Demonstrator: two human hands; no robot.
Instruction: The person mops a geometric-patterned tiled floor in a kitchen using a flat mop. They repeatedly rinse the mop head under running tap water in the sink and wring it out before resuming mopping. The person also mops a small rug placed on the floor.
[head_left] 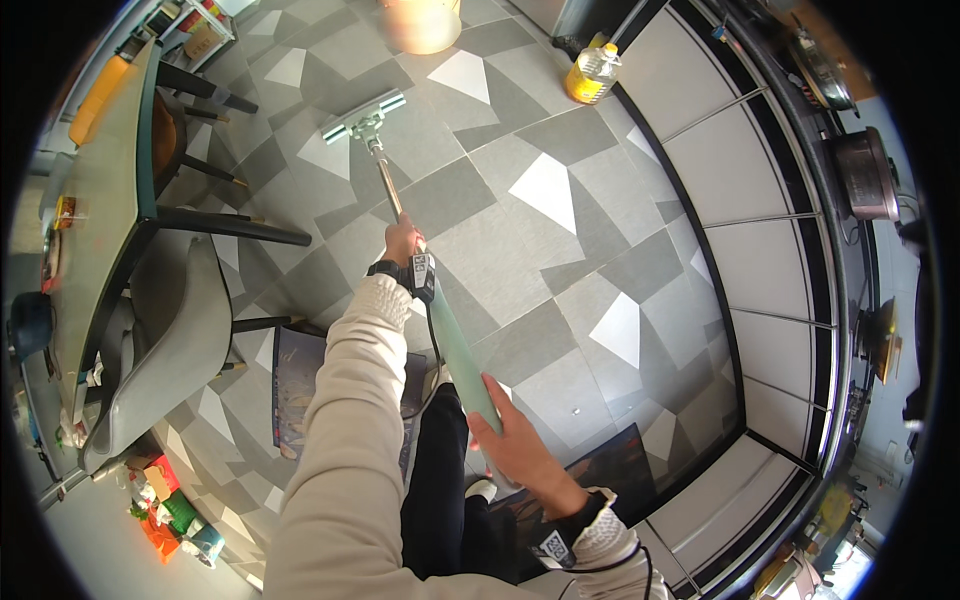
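A mop with a pale green flat head (pixel 365 118) rests on the patterned grey tile floor (pixel 470 215). Its pole (pixel 450 335) runs back toward me, metal near the head and pale green nearer my body. My left hand (pixel 404 240) is closed round the upper metal section, with a watch and a small device at its wrist. My right hand (pixel 512 448) grips the lower green part of the pole near my legs; a device on a cable is strapped to that wrist.
A glass-topped table (pixel 100 250) with grey chairs (pixel 180 350) lines the left. A yellow-liquid jug (pixel 588 78) stands beside the right-hand cabinets (pixel 760 270). A blurred bucket-like container (pixel 420 25) is at the back. Dark mats (pixel 300 385) lie near my feet. Colourful bags (pixel 165 510) sit lower left.
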